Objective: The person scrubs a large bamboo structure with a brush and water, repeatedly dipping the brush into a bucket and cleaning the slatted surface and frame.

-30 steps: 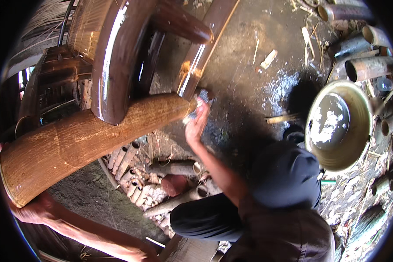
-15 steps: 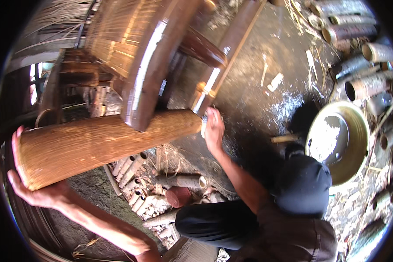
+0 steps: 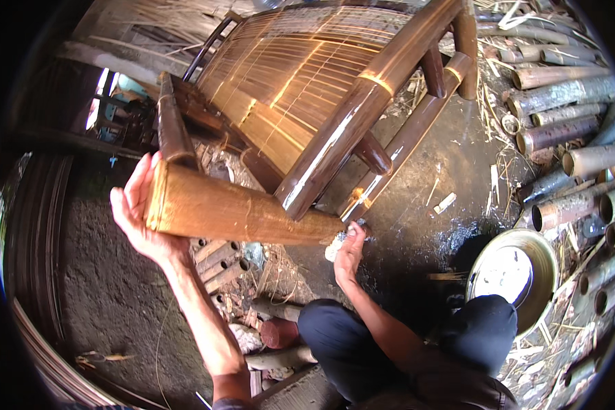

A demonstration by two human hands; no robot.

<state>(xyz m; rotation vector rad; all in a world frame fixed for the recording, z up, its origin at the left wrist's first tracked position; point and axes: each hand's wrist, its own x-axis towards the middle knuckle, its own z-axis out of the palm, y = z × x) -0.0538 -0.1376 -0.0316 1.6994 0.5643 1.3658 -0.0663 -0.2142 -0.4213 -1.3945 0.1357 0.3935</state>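
Observation:
A thick golden-brown bamboo pole [image 3: 232,213] lies across the near end of a dark bamboo bench [image 3: 335,147]. My left hand [image 3: 147,212] cups its wide left end, palm underneath and fingers up around the rim. At the narrower right end, my right hand [image 3: 350,254] pinches a whitish, crumpled wad [image 3: 334,247] against or close to the pole. Whether the wad is cloth or scouring material I cannot make out. The bench has a slatted seat [image 3: 287,82] of thin golden strips and glossy brown rails.
To my right a metal basin [image 3: 548,273] with bright, reflecting liquid stands on the wet, dark floor [image 3: 424,171]. Cut bamboo tubes [image 3: 567,212] are piled beyond it, and more tube ends [image 3: 219,263] lie below the pole. Long dark strips [image 3: 37,239] lean at the left.
The view has shifted, showing more of the bench. My left hand and the pole's wide end appear further right and nearer the bench; my right hand remains by the narrow end.

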